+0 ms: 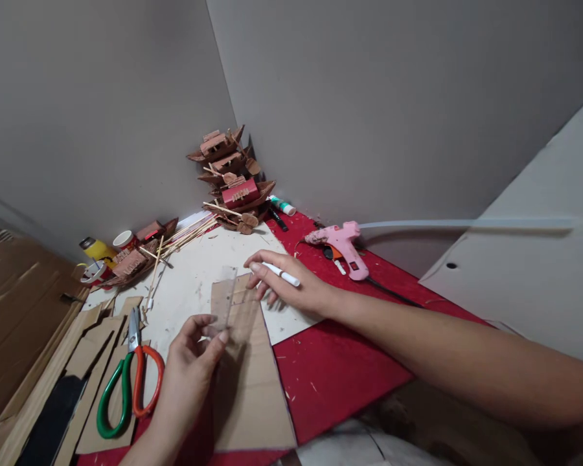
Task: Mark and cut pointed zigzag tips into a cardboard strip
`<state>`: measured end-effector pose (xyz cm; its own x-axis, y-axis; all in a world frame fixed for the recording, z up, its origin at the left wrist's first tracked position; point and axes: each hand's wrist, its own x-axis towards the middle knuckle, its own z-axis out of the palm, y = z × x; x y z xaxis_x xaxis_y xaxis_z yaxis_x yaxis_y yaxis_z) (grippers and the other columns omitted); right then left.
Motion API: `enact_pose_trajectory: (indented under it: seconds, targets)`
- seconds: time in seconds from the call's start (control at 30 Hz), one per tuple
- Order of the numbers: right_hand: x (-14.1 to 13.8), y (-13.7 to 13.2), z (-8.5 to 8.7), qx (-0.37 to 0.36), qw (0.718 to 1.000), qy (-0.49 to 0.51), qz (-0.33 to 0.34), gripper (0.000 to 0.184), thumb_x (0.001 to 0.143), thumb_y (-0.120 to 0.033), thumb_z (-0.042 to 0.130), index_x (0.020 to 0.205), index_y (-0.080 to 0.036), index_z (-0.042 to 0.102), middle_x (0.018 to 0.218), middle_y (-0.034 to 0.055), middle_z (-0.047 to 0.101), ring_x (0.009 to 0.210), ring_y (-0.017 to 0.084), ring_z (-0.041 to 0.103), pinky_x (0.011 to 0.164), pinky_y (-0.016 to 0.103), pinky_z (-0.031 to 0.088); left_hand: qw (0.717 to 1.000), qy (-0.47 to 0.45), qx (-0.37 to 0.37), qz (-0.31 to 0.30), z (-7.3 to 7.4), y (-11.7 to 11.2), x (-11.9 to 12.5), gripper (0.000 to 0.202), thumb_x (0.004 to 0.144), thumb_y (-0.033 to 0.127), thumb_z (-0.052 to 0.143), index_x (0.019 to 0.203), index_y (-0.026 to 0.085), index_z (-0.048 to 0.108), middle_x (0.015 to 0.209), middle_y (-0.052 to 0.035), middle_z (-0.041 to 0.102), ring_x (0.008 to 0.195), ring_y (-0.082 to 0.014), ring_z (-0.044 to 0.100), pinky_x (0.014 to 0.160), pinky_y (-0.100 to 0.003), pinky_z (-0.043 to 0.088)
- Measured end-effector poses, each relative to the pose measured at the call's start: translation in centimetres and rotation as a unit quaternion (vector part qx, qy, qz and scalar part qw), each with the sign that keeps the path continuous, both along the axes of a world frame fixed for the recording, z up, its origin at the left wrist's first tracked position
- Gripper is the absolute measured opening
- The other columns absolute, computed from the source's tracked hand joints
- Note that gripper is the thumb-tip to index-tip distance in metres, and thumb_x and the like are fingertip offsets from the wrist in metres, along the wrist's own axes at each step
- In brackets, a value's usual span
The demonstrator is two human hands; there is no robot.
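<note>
My left hand (197, 353) pinches a clear plastic ruler (233, 298) between thumb and fingers, holding it over a piece of brown cardboard (255, 401). In my right hand (291, 281) is a white pen (286, 276), gripped by thumb and forefinger above the cardboard's far end. The ruler looks blurred, and its lower end is hard to make out. Left of my left hand lie scissors (135, 362) with one green and one orange handle, resting on cardboard strips (90, 346).
Small brown model boats (240, 194) are stacked in the corner. A pink glue gun (344, 243) with a long glue stick lies on the red cloth (340, 375) at right. Thin sticks (189, 233), a yellow bottle (97, 249) and cups (124, 239) stand or lie at back left.
</note>
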<state>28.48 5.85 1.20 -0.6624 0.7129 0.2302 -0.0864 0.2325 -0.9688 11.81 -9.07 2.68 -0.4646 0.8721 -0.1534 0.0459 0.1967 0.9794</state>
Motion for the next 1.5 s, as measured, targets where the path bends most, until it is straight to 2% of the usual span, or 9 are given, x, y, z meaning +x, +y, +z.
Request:
enact_pose_trajectory:
  seconds: [0.27, 0.43, 0.53, 0.87, 1.07, 1.13, 1.2, 1.3, 1.5]
  targets:
    - [-0.7, 0.3, -1.4, -0.041, 0.997, 0.024, 0.056, 0.021, 0.089, -0.032, 0.054, 0.103, -0.017, 0.052, 0.079, 0.0021, 0.065, 0.064, 0.013, 0.065, 0.052, 0.021, 0.051, 0.994, -0.063, -0.044, -0.075, -0.6, 1.7, 1.1, 0.043, 0.071, 0.044, 0.078, 0.098, 0.018, 0.057, 0.053, 0.0077, 0.054, 0.045, -0.0071, 0.047, 0.047, -0.017, 0.036]
    - [-0.6, 1.1, -1.1, 0.098, 0.991, -0.046, -0.075, 0.019, 0.088, -0.022, 0.055, 0.105, -0.014, 0.057, 0.077, 0.0041, 0.068, 0.073, 0.017, 0.065, 0.072, 0.031, 0.050, 0.993, -0.085, -0.072, -0.039, -1.4, 2.0, -0.2, 0.036, 0.074, 0.042, 0.075, 0.094, 0.020, 0.055, 0.053, 0.0085, 0.055, 0.037, -0.0045, 0.040, 0.037, -0.015, 0.030]
    - [-0.8, 1.7, -1.1, 0.099, 0.984, -0.067, -0.135, 0.023, 0.087, -0.017, 0.054, 0.109, -0.012, 0.056, 0.086, 0.0081, 0.069, 0.081, 0.019, 0.064, 0.078, 0.033, 0.047, 0.991, -0.090, -0.087, -0.049, -1.8, 2.5, -0.3, 0.037, 0.071, 0.041, 0.077, 0.088, 0.017, 0.056, 0.071, -0.0001, 0.068, 0.042, -0.0057, 0.049, 0.038, -0.017, 0.039]
    - [-1.3, 2.4, -2.2, 0.089, 0.978, -0.119, -0.145, 0.030, 0.086, -0.015, 0.057, 0.116, -0.013, 0.054, 0.101, 0.0116, 0.070, 0.086, 0.019, 0.066, 0.077, 0.030, 0.048, 0.982, -0.099, -0.145, -0.067, -2.0, 4.1, 0.2, 0.044, 0.067, 0.037, 0.081, 0.093, 0.017, 0.052, 0.081, -0.0066, 0.073, 0.060, -0.0151, 0.069, 0.057, -0.025, 0.055]
    - [-1.1, 2.1, -2.0, 0.080, 0.977, -0.150, -0.127, 0.030, 0.087, -0.017, 0.058, 0.117, -0.013, 0.055, 0.107, 0.0146, 0.069, 0.088, 0.021, 0.067, 0.078, 0.032, 0.049, 0.988, 0.134, -0.040, -0.058, -2.5, 2.9, -2.2, 0.041, 0.082, 0.043, 0.066, 0.113, 0.019, 0.054, 0.095, -0.0100, 0.071, 0.075, -0.0193, 0.069, 0.064, -0.030, 0.055]
    - [-1.1, 1.9, -1.8, 0.076, 0.977, -0.159, -0.116, 0.032, 0.087, -0.016, 0.058, 0.118, -0.013, 0.054, 0.108, 0.0149, 0.069, 0.089, 0.021, 0.067, 0.080, 0.032, 0.049, 0.941, 0.325, 0.024, -0.089, -2.9, 2.8, -2.8, 0.035, 0.088, 0.038, 0.060, 0.118, 0.021, 0.057, 0.117, -0.0132, 0.066, 0.103, -0.0244, 0.065, 0.085, -0.039, 0.053]
    - [-1.1, 1.8, -1.7, 0.071, 0.978, -0.166, -0.104, 0.033, 0.087, -0.016, 0.058, 0.120, -0.012, 0.053, 0.109, 0.0149, 0.069, 0.092, 0.022, 0.067, 0.082, 0.033, 0.049, 0.852, 0.490, 0.070, -0.169, -3.4, 3.1, -3.1, 0.040, 0.091, 0.032, 0.056, 0.129, 0.023, 0.054, 0.140, -0.0143, 0.052, 0.129, -0.0287, 0.049, 0.104, -0.048, 0.042]
    - [-1.1, 1.7, -1.7, 0.063, 0.981, -0.160, -0.091, 0.034, 0.088, -0.017, 0.058, 0.121, -0.013, 0.053, 0.111, 0.0147, 0.068, 0.098, 0.022, 0.066, 0.084, 0.033, 0.049, 0.741, 0.608, 0.060, -0.279, -4.1, 4.0, -3.2, 0.057, 0.092, 0.030, 0.053, 0.146, 0.024, 0.036, 0.157, -0.0128, 0.030, 0.144, -0.0313, 0.025, 0.112, -0.056, 0.030]
    - [-1.0, 2.3, -2.1, 0.046, 0.990, -0.126, -0.042, 0.032, 0.091, -0.021, 0.056, 0.122, -0.014, 0.052, 0.115, 0.0143, 0.067, 0.105, 0.022, 0.064, 0.092, 0.036, 0.047, 0.706, 0.638, 0.011, -0.307, -5.0, 4.0, -3.5, 0.068, 0.093, 0.036, 0.050, 0.153, 0.024, 0.021, 0.159, -0.0117, 0.025, 0.146, -0.0319, 0.019, 0.110, -0.057, 0.032]
